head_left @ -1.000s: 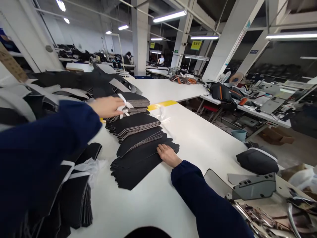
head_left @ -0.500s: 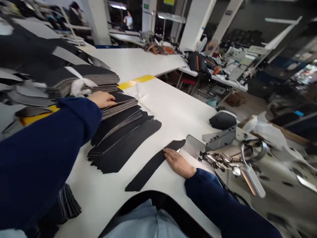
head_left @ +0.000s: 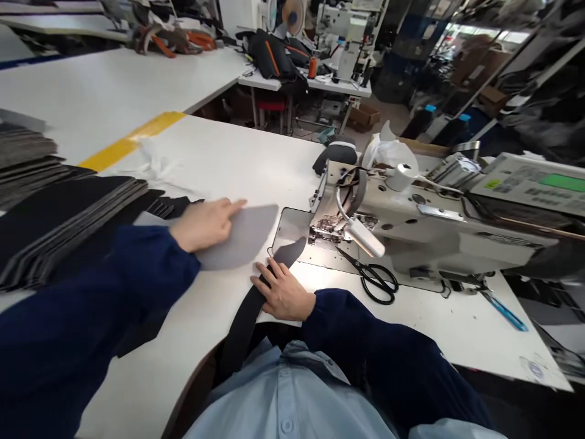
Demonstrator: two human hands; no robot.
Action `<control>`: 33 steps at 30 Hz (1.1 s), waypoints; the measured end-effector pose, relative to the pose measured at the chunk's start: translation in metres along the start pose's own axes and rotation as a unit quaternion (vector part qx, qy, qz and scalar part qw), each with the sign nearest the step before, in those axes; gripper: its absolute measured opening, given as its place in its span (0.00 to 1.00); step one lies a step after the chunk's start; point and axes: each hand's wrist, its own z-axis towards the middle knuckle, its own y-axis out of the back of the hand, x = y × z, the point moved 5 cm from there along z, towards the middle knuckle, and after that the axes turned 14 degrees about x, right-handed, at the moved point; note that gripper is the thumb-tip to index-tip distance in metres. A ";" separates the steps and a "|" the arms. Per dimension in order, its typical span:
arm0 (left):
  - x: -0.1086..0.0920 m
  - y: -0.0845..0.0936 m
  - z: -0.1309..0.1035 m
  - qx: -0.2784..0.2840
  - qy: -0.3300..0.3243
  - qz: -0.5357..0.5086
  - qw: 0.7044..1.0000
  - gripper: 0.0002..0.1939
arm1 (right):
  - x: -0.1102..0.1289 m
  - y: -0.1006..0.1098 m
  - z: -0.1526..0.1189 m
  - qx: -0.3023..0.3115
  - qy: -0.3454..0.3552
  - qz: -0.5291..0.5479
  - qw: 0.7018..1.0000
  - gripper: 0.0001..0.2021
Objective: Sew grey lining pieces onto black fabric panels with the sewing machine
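My left hand [head_left: 208, 222] is over a grey fabric panel [head_left: 247, 235], its index finger stretched along the top and the other fingers bent around the near part. My right hand [head_left: 283, 289] lies with spread fingers on a long dark fabric strip [head_left: 244, 317], pressing it to the table. The strip's far tip reaches the plate of a sewing machine [head_left: 329, 225], and its near end hangs over the table edge by my body. Left of my left hand are stacks of dark cut pieces [head_left: 68, 213], partly hidden by my sleeve.
Black-handled scissors [head_left: 377, 281] lie before the machine, and a blue cutter [head_left: 507, 312] is farther right. A dark padded piece [head_left: 336, 157] sits behind the machine head. Yellow tape [head_left: 132, 141] crosses the white table [head_left: 219, 152]. Black bags [head_left: 269, 55] stand on another table.
The view has swung right, bringing the machine and scissors into sight. My left hand has moved from the dark stack with the grey panel. The strip has shifted nearer my body under my right hand.
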 end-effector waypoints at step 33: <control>-0.158 -0.040 0.041 0.099 -0.171 0.092 0.976 0.23 | -0.035 -0.003 -0.008 0.018 -0.063 0.025 0.998 0.23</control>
